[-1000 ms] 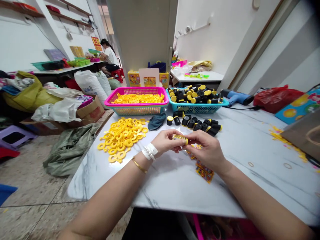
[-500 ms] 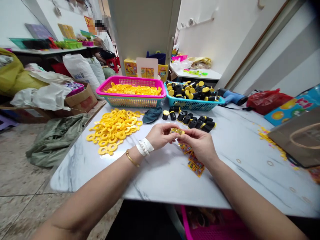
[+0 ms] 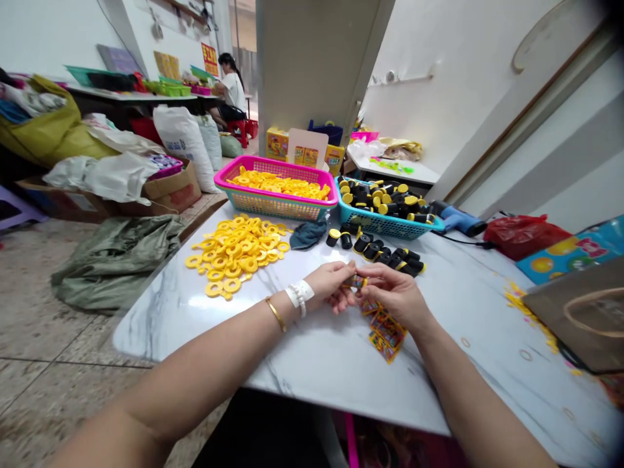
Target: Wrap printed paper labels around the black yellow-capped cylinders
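The fingers of the left hand (image 3: 331, 285) and the right hand (image 3: 392, 298) are closed narrow, pinching a small printed packet (image 3: 357, 281) between them, with the fingertips of both hands touching it, so the packet sits in the air just above the marble-topped surface (image 3: 292, 354). A white wristband (image 3: 299, 294) and a gold bangle (image 3: 275, 314) circle the left wrist. Just below the right hand, at 5 o'clock from the packet, more printed packets (image 3: 387, 335) lie overlapping in a loose strip on the surface. At 12 o'clock, black cylinders with yellow caps (image 3: 385, 258) stand or lie in a scattered group, and a teal basket (image 3: 363, 221) heaped with more of them sits behind. At 11 o'clock, a pink basket (image 3: 275, 170) holds yellow rings, and a dark blue cloth (image 3: 307, 236) lies in front of it. At 9 o'clock, a loose pile of yellow rings (image 3: 229, 257) covers part of the surface. Further out at 2 o'clock are a blue hot air gun (image 3: 458, 220) and a red plastic bag (image 3: 526, 235), and at 3 o'clock a brown paper bag (image 3: 580, 312) rests at the surface's edge. A green sack (image 3: 114, 263) lies on the floor at 9 o'clock, and a co-worker (image 3: 231, 88) sits on a red stool far off at 11 o'clock.
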Demonstrator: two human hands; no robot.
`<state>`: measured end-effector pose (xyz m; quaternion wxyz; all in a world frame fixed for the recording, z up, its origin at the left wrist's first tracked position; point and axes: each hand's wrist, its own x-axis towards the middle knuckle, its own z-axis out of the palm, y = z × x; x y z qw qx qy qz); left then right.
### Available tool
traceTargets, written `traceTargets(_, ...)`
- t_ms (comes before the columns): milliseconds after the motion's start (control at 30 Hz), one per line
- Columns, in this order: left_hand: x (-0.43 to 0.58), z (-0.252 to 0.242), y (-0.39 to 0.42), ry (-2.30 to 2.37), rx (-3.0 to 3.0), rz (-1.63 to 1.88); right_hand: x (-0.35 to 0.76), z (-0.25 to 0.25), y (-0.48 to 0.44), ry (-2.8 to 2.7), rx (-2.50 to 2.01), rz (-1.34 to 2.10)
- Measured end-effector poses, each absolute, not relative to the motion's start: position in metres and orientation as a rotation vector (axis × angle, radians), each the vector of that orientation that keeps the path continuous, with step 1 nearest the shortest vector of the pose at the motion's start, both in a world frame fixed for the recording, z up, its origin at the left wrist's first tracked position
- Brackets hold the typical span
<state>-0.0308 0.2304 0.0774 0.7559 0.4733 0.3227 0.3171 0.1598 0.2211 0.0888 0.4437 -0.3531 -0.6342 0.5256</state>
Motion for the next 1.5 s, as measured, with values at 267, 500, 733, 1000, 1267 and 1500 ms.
traceTargets(267,-0.031,0.081,0.229,0.712,1.037,0.757,0.160,0.084,0.212,-1.544,-0.836,1.437)
traceTargets(500,-0.028,0.087,0.223,1.120,1.208,0.686,0.148,0.090,0.198,-1.682,-0.770,1.140)
traceTargets(733,-0.029,0.085,0.220,1.160,1.242,0.724,0.148,0.095,0.194,-1.967,-0.851,0.840)
traceTargets(1000,-0.034,0.094,0.214,0.464,1.292,0.433,0.171,0.104,0.141,-2.125,-0.844,0.449)
traceTargets(1267,-0.010,0.091,0.187,0.563,1.308,0.257,0.190,0.110,0.101,-2.130,-0.971,0.363)
traceTargets(1500,-0.002,0.081,0.183,0.830,1.501,0.439,0.166,0.079,0.077,-1.710,-1.216,0.797)
